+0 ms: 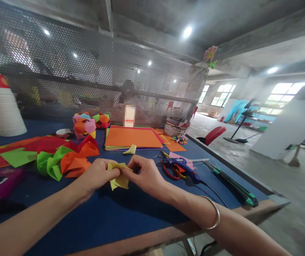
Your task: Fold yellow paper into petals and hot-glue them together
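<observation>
Between both hands, above the blue tabletop, is a creased piece of yellow paper [120, 182]. My left hand [99, 176] pinches its left side between thumb and fingers. On the paper's upper right, the thumb and fingers of my right hand [145, 174] press together. A small folded yellow paper piece [130, 149] lies just beyond the hands. Left of my left hand sit folded orange paper [75, 165] and folded green paper [49, 165]. A blue glue gun [186, 168] lies right of my right hand, over red-handled scissors [171, 172].
A stack of coloured paper [133, 137] lies at the back, near a woven basket [176, 126]. The green-and-black cutter [234, 185] rests by the table's right edge. Folded paper balls [84, 126] and stacked paper cups [4, 110] stand farther left. A perforated metal screen [88, 71] rises behind.
</observation>
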Motion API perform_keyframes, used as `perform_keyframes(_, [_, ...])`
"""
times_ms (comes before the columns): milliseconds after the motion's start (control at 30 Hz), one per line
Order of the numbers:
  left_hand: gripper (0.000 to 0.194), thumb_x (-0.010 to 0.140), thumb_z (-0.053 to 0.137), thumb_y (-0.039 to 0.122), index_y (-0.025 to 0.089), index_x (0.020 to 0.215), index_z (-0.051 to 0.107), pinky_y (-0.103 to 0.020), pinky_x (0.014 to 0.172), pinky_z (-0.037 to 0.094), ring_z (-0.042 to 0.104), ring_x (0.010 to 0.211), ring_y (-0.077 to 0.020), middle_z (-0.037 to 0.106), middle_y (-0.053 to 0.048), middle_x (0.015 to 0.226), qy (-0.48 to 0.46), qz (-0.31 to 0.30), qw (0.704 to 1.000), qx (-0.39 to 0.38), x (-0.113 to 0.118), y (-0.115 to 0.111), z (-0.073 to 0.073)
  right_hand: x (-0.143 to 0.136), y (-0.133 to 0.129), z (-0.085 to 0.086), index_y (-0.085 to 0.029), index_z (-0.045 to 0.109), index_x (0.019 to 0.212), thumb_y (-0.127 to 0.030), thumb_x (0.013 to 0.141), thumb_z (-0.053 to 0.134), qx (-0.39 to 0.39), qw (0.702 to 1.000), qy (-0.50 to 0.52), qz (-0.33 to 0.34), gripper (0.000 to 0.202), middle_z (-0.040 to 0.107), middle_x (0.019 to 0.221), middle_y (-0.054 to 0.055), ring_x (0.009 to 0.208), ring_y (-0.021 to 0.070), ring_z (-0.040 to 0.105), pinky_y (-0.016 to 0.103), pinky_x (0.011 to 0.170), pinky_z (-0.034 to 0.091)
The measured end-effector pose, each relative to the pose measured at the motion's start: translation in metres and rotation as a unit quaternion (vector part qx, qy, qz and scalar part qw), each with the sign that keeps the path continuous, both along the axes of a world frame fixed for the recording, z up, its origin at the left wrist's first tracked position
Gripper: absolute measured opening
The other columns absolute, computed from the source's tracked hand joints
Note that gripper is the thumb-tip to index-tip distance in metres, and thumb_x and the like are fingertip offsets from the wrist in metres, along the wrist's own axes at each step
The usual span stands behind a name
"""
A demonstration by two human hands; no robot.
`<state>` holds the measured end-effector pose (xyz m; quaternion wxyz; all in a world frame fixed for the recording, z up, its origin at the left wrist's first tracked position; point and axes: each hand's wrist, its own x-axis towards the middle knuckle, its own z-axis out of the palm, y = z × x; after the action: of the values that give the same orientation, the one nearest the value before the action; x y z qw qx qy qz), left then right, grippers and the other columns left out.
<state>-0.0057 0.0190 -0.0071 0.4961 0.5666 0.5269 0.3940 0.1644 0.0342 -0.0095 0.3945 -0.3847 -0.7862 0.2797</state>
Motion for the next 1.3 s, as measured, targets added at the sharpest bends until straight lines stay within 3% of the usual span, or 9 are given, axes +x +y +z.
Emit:
perform_keyframes(300, [0.025,0.052,0.061,0.037,0.017,0.066,0.061,-0.025,0.058,0.038,0.055,0.058,-0.0136,0.063,0.000,0.061,0.005,0.035,0.999,0.017,-0.003,0.003,-0.001,-0.001,0.001,0.000,-0.018,0.060,0.079,-0.029,0.082,0.066,-0.028,0.999,0.028,0.035,0.013,0.062,0.070,-0.003,0.061,0.0098,0.054,0.021,0.057,0.041])
perform_keyframes(567, [0.021,0.055,0.059,0.035,0.018,0.067,0.061,-0.024,0.055,0.037,0.052,0.056,-0.0123,0.059,0.003,0.059,0.019,0.030,0.998,0.058,0.002,0.001,-0.003,0.002,0.003,-0.001,-0.017,0.057,0.069,-0.019,0.080,0.061,0.013,1.000,0.004,0.008,0.011,0.056,0.063,-0.004,0.057,0.0087,0.048,0.020,0.054,0.036])
perform_keyframes(700, [0.026,0.059,0.062,0.035,0.018,0.077,0.065,-0.024,0.057,0.041,0.057,0.061,-0.0145,0.064,0.001,0.068,0.030,0.010,0.997,0.065,0.003,-0.002,-0.001,0.004,0.004,0.000,-0.017,0.059,0.070,-0.017,0.080,0.061,0.012,0.999,-0.030,0.011,0.011,0.058,0.064,-0.004,0.058,0.0088,0.048,0.020,0.056,0.036])
perform_keyframes(800, [0.031,0.068,0.063,0.044,0.018,0.085,0.066,-0.025,0.061,0.045,0.060,0.069,-0.0171,0.068,-0.001,0.077,0.061,-0.002,0.991,0.117,0.001,-0.002,0.000,0.006,0.006,0.001,-0.017,0.060,0.069,-0.015,0.078,0.062,0.010,0.998,-0.052,0.016,0.010,0.057,0.061,-0.005,0.056,0.0088,0.046,0.020,0.054,0.034])
perform_keyframes(900, [0.030,0.078,0.059,0.047,0.019,0.082,0.068,-0.023,0.062,0.043,0.060,0.072,-0.0170,0.069,-0.001,0.077,0.157,0.002,0.967,0.199,-0.002,-0.003,0.000,0.006,0.008,0.000,-0.017,0.058,0.067,-0.014,0.077,0.062,0.007,0.998,-0.062,0.012,0.011,0.054,0.059,-0.006,0.056,0.0085,0.045,0.020,0.053,0.032])
perform_keyframes(1033, [0.029,0.084,0.055,0.046,0.021,0.077,0.068,-0.022,0.059,0.038,0.057,0.065,-0.0145,0.066,0.002,0.069,0.230,0.031,0.941,0.245,-0.002,-0.008,0.002,0.005,0.009,-0.001,-0.017,0.058,0.072,-0.018,0.078,0.063,0.010,0.999,-0.035,0.011,0.008,0.051,0.060,-0.006,0.056,0.0083,0.044,0.020,0.054,0.033])
perform_keyframes(1200, [0.030,0.083,0.054,0.047,0.020,0.076,0.064,-0.023,0.061,0.040,0.057,0.064,-0.0151,0.066,0.001,0.070,0.223,0.067,0.938,0.257,-0.001,-0.011,0.007,0.002,0.007,-0.001,-0.017,0.059,0.083,-0.038,0.090,0.053,-0.035,0.998,0.035,0.036,0.023,0.056,0.068,-0.003,0.061,0.0099,0.049,0.021,0.056,0.036])
perform_keyframes(1300, [0.032,0.081,0.054,0.049,0.019,0.074,0.063,-0.024,0.060,0.040,0.057,0.063,-0.0154,0.066,0.000,0.070,0.212,0.087,0.939,0.256,-0.001,-0.012,0.009,0.001,0.007,-0.002,-0.018,0.056,0.092,-0.042,0.086,0.059,-0.059,0.996,0.050,0.044,0.025,0.059,0.070,-0.003,0.062,0.0111,0.053,0.022,0.057,0.039])
